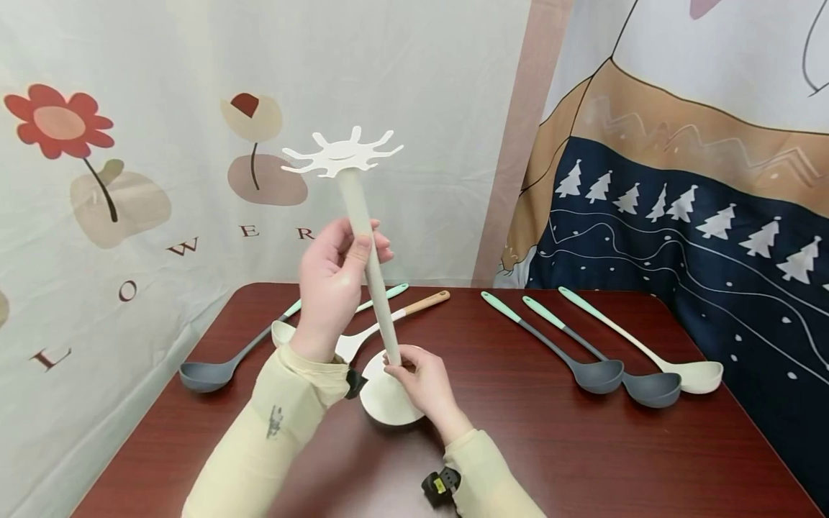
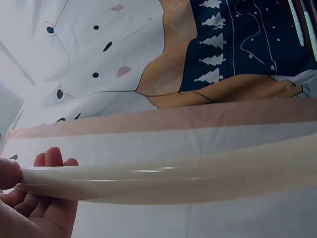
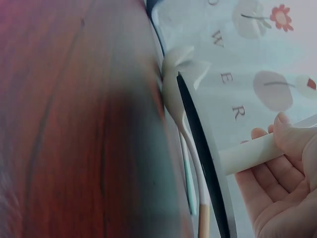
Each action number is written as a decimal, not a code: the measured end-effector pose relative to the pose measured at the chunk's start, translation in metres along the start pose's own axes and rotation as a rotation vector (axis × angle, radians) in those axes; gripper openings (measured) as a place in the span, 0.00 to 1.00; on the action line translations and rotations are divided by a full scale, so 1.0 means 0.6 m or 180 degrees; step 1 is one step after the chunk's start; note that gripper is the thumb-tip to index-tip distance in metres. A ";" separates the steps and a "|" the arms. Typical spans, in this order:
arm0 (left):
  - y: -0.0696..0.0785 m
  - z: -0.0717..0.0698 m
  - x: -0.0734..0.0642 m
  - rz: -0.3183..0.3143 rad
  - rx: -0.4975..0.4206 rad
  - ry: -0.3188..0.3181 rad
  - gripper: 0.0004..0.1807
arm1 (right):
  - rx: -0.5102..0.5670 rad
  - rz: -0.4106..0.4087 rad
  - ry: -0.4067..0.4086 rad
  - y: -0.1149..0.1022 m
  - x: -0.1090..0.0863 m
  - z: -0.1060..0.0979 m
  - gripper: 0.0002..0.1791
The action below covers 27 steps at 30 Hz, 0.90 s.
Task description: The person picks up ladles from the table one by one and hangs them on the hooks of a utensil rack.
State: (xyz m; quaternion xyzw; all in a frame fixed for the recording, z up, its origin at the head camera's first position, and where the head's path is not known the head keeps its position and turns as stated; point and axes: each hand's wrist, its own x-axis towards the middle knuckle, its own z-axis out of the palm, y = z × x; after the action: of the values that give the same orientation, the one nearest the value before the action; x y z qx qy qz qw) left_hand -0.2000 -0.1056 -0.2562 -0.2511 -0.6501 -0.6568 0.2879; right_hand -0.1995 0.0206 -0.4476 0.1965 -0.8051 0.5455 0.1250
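stand [image 1: 383, 309] in pale cream, with a round base disc [image 1: 388, 399], a long pole [image 1: 356, 198] and a flat white crown [image 1: 342, 152] with thin prongs all round, is held in both hands at the middle of the worktop [image 1: 550, 460]. the pole leans, the crown further left than the disc, and its lower end meets the disc; whether the disc touches the worktop i cannot tell.

the left hand [image 1: 332, 273] grips the pole above its middle, fingers close round it, thumb in front and other fingers behind. the right hand [image 1: 427, 381] pinches the lower end just above the disc, thumb and fingers narrow on the pole. both arms wear pale sleeves [image 1: 242, 446] with something black strapped at each wrist.

near the left edge lies a grey ladle [image 1: 209, 375], its mint-tipped handle running toward the far edge. behind the left arm sit a white bowl [image 1: 283, 333] and a white utensil [image 1: 350, 347] whose tan handle [image 1: 427, 302] reaches the far edge; a mint handle [image 1: 396, 291] lies just beside it, its other end hidden. toward the right edge a first grey ladle [image 1: 599, 376], a second grey ladle [image 1: 653, 391] and a white ladle [image 1: 698, 377] lie side by side, mint handle tips by the far edge, the white bowl nearest the right edge. beyond the far edge hangs a printed curtain [image 1: 421, 79]
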 end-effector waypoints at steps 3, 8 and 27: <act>-0.006 0.017 0.004 -0.0035 0.0007 -0.0059 0.10 | 0.0051 0.0088 0.0061 0.006 0.002 -0.010 0.07; -0.013 0.044 0.011 -0.0084 -0.0043 -0.0152 0.09 | 0.0108 0.0235 0.0154 0.016 0.006 -0.027 0.07; -0.056 0.098 0.053 -0.0559 -0.0367 -0.0543 0.11 | -0.0175 0.0628 0.0300 0.065 0.026 -0.083 0.06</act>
State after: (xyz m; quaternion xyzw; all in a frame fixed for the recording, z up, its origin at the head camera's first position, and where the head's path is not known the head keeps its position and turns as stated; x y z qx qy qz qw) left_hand -0.2490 -0.0491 -0.2561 -0.2643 -0.6529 -0.6921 0.1579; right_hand -0.2317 0.0766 -0.4551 0.0869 -0.8284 0.5416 0.1138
